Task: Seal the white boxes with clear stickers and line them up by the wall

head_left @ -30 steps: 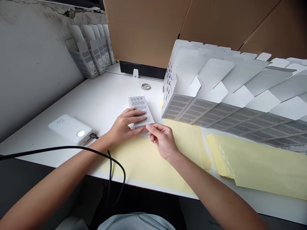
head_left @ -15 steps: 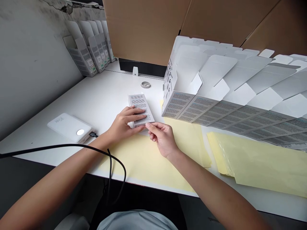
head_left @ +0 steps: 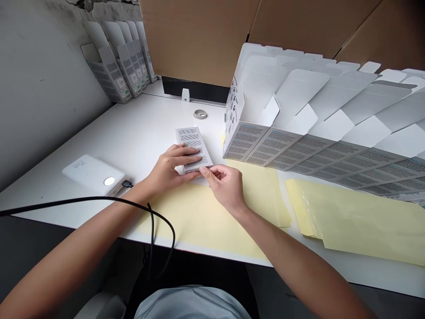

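A small printed carton (head_left: 195, 138) lies flat on the white table, its text side up and its near end towards me. My left hand (head_left: 169, 165) spans it from the left, fingers across the top and thumb along the near end, gripping it. At the near right corner, my right hand (head_left: 226, 182) is closed in a pinch, thumb against the carton's end edge. The tips of its other fingers are curled under and partly hidden. A yellow sheet (head_left: 199, 221) lies under the hands.
A row of open-topped cartons (head_left: 252, 141) stands at right, with a stack of yellow sheets (head_left: 358, 221) before it. Left are a white power bank (head_left: 89, 173) and a black cable (head_left: 99, 199). More cartons (head_left: 113, 84), a grey ring (head_left: 200, 114) and a cardboard box (head_left: 195, 40) are behind.
My right hand has shifted slightly along the carton's near end, its thumb now pressed at the edge. My left hand keeps its hold. The whole view has moved a little.
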Action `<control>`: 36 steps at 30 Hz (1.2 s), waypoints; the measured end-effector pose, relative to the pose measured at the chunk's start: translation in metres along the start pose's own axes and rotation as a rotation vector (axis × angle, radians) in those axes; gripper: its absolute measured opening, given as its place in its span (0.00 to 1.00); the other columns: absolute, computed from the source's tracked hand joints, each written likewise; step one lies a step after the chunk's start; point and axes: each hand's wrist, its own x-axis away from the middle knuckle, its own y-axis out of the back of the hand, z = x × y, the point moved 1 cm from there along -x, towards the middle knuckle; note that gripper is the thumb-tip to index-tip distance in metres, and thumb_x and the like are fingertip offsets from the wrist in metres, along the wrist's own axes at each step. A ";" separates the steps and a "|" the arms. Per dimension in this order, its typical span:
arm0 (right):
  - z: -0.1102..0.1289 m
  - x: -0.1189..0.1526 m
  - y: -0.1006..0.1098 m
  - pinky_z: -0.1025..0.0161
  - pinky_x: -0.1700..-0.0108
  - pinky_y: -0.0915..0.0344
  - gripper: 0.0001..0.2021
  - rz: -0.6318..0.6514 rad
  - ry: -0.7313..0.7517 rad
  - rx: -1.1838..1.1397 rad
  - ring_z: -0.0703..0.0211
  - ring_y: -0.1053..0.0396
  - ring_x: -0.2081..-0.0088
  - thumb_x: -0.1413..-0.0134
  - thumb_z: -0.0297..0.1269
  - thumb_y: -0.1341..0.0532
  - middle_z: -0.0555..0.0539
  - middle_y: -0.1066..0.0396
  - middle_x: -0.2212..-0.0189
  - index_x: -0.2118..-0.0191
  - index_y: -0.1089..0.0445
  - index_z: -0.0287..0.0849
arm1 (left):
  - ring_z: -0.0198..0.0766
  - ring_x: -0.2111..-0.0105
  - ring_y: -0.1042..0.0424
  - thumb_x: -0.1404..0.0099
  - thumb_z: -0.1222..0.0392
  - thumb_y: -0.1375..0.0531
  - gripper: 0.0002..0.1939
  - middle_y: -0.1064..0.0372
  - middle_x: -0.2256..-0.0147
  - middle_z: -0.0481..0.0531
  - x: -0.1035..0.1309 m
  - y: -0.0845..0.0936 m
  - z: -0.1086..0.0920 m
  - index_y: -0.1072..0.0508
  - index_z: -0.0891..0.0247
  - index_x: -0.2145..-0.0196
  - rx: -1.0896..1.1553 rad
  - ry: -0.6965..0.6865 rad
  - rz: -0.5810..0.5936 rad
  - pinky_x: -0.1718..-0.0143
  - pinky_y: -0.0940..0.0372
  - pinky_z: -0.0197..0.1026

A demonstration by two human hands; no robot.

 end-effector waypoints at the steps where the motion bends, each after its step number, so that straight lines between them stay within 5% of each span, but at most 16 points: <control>1: 0.000 -0.002 0.002 0.62 0.73 0.44 0.19 -0.024 0.065 0.084 0.62 0.40 0.78 0.45 0.50 0.35 0.51 0.37 0.83 0.80 0.30 0.43 | 0.50 0.49 0.27 0.41 0.51 0.31 0.19 0.24 0.50 0.58 0.000 0.000 0.000 0.20 0.57 0.52 0.002 0.002 0.003 0.39 0.37 0.58; 5: 0.000 -0.011 0.014 0.61 0.70 0.41 0.15 -0.096 0.296 0.335 0.63 0.40 0.76 0.51 0.47 0.30 0.48 0.32 0.74 0.76 0.30 0.44 | 0.50 0.49 0.27 0.41 0.51 0.31 0.19 0.24 0.50 0.57 0.000 -0.001 0.001 0.20 0.56 0.53 0.008 0.019 0.007 0.38 0.38 0.59; 9: 0.002 -0.021 0.018 0.59 0.68 0.34 0.11 0.068 0.380 0.301 0.64 0.37 0.76 0.48 0.43 0.32 0.44 0.29 0.60 0.60 0.25 0.45 | 0.50 0.50 0.27 0.42 0.51 0.31 0.18 0.24 0.50 0.57 0.000 -0.002 0.001 0.19 0.56 0.54 0.000 0.021 -0.007 0.39 0.38 0.59; 17: 0.001 -0.031 0.009 0.60 0.69 0.34 0.12 0.097 0.435 0.254 0.66 0.40 0.76 0.54 0.41 0.30 0.45 0.29 0.59 0.62 0.24 0.43 | 0.49 0.51 0.26 0.40 0.55 0.32 0.15 0.23 0.52 0.57 -0.001 -0.001 0.000 0.19 0.58 0.55 -0.002 -0.023 -0.027 0.41 0.36 0.57; 27: -0.006 -0.037 0.010 0.63 0.69 0.36 0.14 0.211 0.208 -0.065 0.70 0.44 0.75 0.54 0.41 0.30 0.47 0.38 0.54 0.61 0.27 0.44 | 0.49 0.51 0.26 0.39 0.50 0.32 0.17 0.24 0.50 0.58 -0.001 -0.002 0.000 0.20 0.57 0.53 -0.001 -0.005 -0.005 0.39 0.37 0.58; 36: -0.007 -0.036 0.000 0.62 0.65 0.34 0.16 0.168 0.011 -0.198 0.67 0.44 0.72 0.58 0.39 0.33 0.50 0.40 0.53 0.59 0.29 0.46 | 0.48 0.51 0.26 0.41 0.52 0.30 0.19 0.24 0.51 0.57 -0.001 -0.003 0.001 0.20 0.57 0.53 0.010 -0.030 -0.031 0.40 0.37 0.56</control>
